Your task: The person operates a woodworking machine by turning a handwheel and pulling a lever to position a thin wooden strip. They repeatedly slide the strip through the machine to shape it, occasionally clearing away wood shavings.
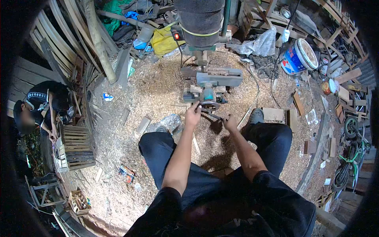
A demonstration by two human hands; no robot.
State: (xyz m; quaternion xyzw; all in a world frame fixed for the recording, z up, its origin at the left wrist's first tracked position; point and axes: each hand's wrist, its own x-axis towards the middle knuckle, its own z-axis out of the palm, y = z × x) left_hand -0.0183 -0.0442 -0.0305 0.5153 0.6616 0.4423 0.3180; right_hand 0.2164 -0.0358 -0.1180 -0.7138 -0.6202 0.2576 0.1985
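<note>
Ahead of me stands a machine with a large dark cylindrical body [199, 19] and a low metal carriage [219, 78] under it. On the carriage's near side is a round metal handwheel [210, 106]. My left hand [193, 115] is closed at the left of the handwheel, its thumb up by the rim. My right hand [229, 123] is wrapped round the end of a dark bar [213, 115], which slants up and left toward the wheel. Where the bar's far end joins is hard to make out.
Wood shavings [158, 83] cover the floor. At left, another person [45, 102] bends over a slatted wooden crate [77, 146]. A white and blue bucket [299, 57] stands back right, a yellow sack [166, 41] behind. Wooden blocks [273, 114] lie beside my right foot; a small bicycle [347, 158] is at right.
</note>
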